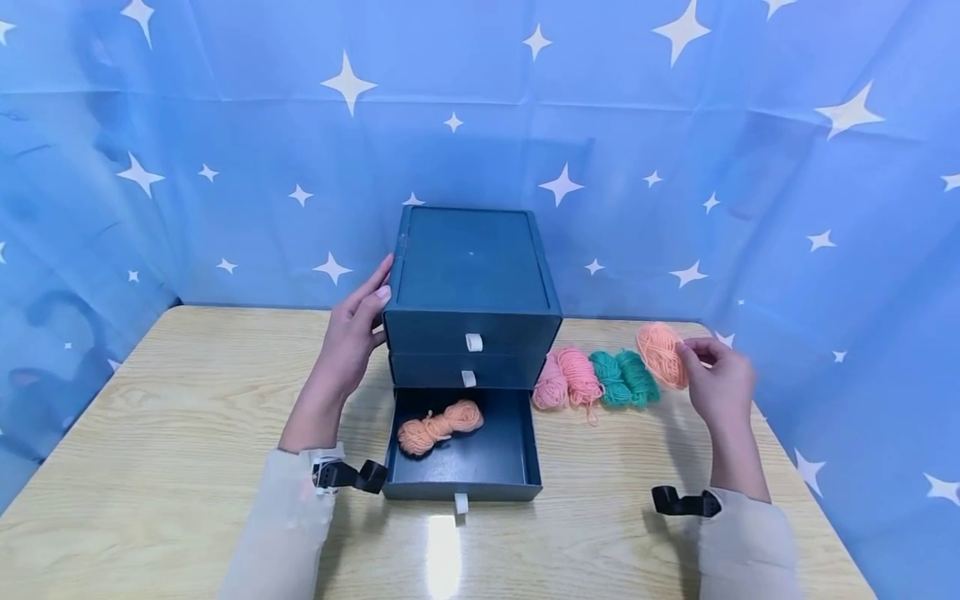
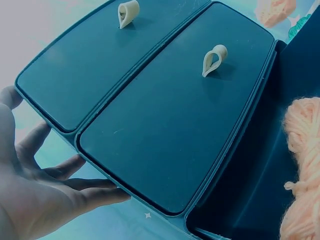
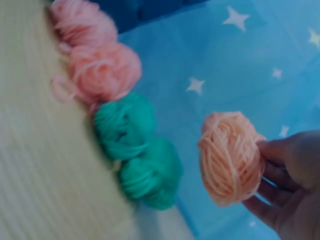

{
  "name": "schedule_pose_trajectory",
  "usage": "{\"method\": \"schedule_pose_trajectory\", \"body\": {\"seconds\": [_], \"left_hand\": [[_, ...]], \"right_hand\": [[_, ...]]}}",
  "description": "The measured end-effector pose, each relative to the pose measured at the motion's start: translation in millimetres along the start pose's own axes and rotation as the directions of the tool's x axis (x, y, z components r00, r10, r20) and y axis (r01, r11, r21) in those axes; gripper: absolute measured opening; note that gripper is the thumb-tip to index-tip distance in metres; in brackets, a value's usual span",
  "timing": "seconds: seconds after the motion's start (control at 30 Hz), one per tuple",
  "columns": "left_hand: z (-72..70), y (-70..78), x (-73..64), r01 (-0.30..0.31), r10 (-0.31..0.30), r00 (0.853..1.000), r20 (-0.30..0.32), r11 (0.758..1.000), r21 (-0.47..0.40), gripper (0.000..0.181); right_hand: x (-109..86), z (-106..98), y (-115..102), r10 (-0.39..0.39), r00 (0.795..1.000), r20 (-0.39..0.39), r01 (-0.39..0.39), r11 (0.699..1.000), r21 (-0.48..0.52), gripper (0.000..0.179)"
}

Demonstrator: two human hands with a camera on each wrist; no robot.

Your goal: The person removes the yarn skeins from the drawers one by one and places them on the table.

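Note:
A dark blue drawer cabinet [image 1: 472,267] stands mid-table, its bottom drawer [image 1: 498,492] pulled out and two upper drawers closed. Inside the open drawer lies a peach yarn skein [image 1: 441,425], pinched in at its middle. My left hand [image 1: 352,337] rests against the cabinet's left side; in the left wrist view its fingers [image 2: 102,197] spread along the edge. Off to the right, my right hand [image 1: 720,383] pinches another peach yarn skein [image 3: 231,159] between thumb and fingers, lifted above the table. The right wrist view shows green yarn [image 3: 145,150] beside it.
To the cabinet's right, a pink yarn skein [image 1: 579,375] and a green yarn skein [image 1: 624,379] lie in a row on the wooden table [image 1: 187,433]. A blue star-patterned cloth [image 1: 480,100] hangs behind the table and along both sides.

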State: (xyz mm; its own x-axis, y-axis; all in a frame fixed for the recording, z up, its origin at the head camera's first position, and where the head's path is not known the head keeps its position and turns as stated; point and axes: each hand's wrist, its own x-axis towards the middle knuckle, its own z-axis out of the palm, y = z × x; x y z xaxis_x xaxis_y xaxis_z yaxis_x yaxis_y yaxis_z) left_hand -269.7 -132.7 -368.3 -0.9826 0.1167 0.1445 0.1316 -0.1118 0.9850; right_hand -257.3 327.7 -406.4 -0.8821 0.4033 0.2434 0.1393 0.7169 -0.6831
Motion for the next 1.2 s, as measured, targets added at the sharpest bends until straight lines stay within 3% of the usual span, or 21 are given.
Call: {"method": "schedule_pose_trajectory", "body": {"seconds": [0.43, 0.63, 1.0, 1.2], "left_hand": [[-1.1, 1.4, -1.1, -0.001, 0.001, 1.000, 0.005, 1.000, 0.008, 0.052], [-2.0, 0.9, -0.7, 0.000, 0.000, 1.000, -0.001, 1.000, -0.001, 0.050], [-1.9, 0.9, -0.8, -0.004, 0.004, 1.000, 0.001, 1.000, -0.016, 0.052], [-1.6, 1.2, -1.0, 0.000, 0.000, 1.000, 0.000, 1.000, -0.022, 0.052]], "right_hand": [[7.8, 17.2, 37.2, 0.117, 0.990, -0.083, -0.117, 0.993, 0.007, 0.036], [8.4, 24.9, 49.4, 0.083, 0.996, 0.030, -0.081, 0.994, -0.078, 0.038], [4.9, 29.5, 44.9, 0.071, 0.984, 0.165, -0.061, 0.996, -0.064, 0.042], [3.8, 29.9, 41.8, 0.054, 0.979, 0.197, -0.043, 0.997, -0.061, 0.043]]}}
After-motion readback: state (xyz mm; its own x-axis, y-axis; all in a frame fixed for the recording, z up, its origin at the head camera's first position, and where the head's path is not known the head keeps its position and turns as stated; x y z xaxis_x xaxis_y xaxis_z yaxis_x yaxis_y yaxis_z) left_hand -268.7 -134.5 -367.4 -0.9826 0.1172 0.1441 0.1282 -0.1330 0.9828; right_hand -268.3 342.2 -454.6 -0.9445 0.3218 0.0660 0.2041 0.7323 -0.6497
